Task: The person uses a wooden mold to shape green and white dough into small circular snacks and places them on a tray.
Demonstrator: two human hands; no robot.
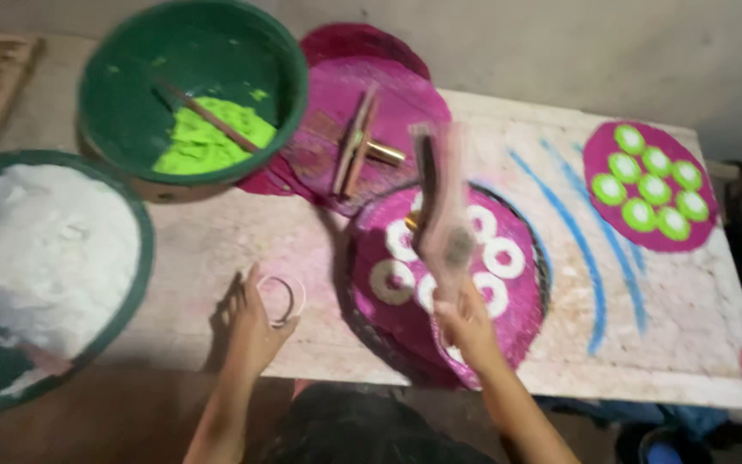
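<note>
**A:** What have I got in each hand from up here?

**B:** Your right hand [471, 326] is closed round the bottom end of a flat pinkish tool [441, 206]. The tool is blurred, so I can't say just what it is. Its long axis runs nearly straight up from the grip, toward twelve o'clock, tipped a shade to eleven.

**A:** And what lies under it?

**B:** A magenta disc [526, 309] carrying white rings [503, 256]. The tool stands across the middle of the disc, with rings on either side of it at nine and three o'clock.

**A:** Left side?

**B:** Your left hand [255, 331] rests on the tabletop [680, 326], fingers curled loosely about a thin ring [285, 296] at one o'clock from the palm. I can see it touches the ring; whether it is truly pinched I can't tell.

**A:** Which hand is nearer the disc?

**B:** The right, plainly; it sits on the disc's near edge. The left is off at nine o'clock of it, apart. The green bowl [122, 112] of bright green paste is at eleven o'clock from the left hand, and the white powder basin [135, 283] is at nine.
</note>
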